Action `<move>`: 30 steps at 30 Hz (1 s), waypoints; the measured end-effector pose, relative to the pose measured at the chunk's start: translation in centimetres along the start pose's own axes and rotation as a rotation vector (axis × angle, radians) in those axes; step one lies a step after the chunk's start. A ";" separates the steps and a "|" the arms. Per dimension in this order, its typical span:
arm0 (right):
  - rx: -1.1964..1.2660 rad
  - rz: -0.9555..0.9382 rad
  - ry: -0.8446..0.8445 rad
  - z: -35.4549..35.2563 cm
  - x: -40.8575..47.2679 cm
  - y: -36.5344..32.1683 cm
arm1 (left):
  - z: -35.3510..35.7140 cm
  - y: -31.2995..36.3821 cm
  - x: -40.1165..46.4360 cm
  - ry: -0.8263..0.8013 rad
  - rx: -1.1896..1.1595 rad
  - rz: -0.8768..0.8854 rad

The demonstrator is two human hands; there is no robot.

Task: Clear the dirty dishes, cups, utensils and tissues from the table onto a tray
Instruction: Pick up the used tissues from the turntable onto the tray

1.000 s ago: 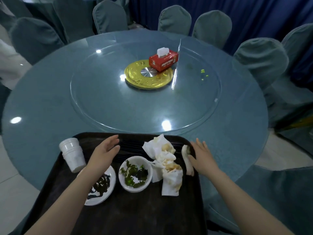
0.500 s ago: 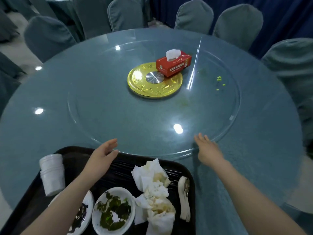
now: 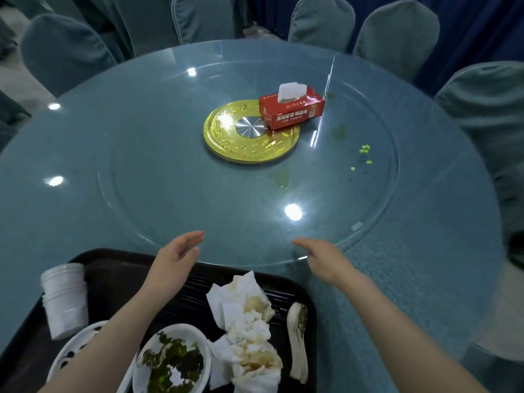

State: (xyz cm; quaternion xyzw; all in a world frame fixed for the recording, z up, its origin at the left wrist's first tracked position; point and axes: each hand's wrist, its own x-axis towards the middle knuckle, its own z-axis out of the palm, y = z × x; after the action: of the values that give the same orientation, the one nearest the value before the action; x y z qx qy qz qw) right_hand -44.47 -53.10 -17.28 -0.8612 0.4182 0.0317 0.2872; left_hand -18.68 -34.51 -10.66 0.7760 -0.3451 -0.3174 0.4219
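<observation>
- My left hand (image 3: 174, 258) and right hand (image 3: 321, 258) hover, grips apart and empty, at lower centre.
- Dirty white bowls (image 3: 173, 361), crumpled tissues (image 3: 246, 330) fill the black plastic tray (image 3: 113, 276), lower left.
- I'd sweep the round glass desk (image 3: 170, 154) gently for green scraps (image 3: 364, 156).

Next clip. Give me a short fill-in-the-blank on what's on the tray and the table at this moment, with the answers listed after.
1. The red tissue box rests partly on the ____ disc at the table's centre.
2. The crumpled tissues lie on the black ____, between the bowl and the spoons.
3. Both the left hand and right hand hold ____.
4. The stacked cups are ____ in colour.

Answers: gold; tray; nothing; white
</observation>
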 end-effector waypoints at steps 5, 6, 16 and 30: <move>-0.150 0.191 0.087 -1.2 -0.5 3.8 | -0.1 0.0 0.4 -0.005 0.010 0.013; -0.150 0.178 0.087 -1.0 -1.0 4.1 | -0.2 0.1 0.5 -0.004 0.014 0.021; -0.164 0.180 0.207 -2.5 -0.9 5.9 | -1.3 0.2 0.7 0.008 0.036 0.031; -0.199 -0.019 0.153 -2.1 0.8 3.8 | -1.8 -0.2 1.4 0.039 0.034 0.014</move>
State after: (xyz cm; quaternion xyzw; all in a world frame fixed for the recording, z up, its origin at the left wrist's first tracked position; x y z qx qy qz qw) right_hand -47.16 -56.63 -17.56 -0.8892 0.4255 0.0048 0.1678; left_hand -16.49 -34.77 -10.31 0.7867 -0.3476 -0.2934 0.4173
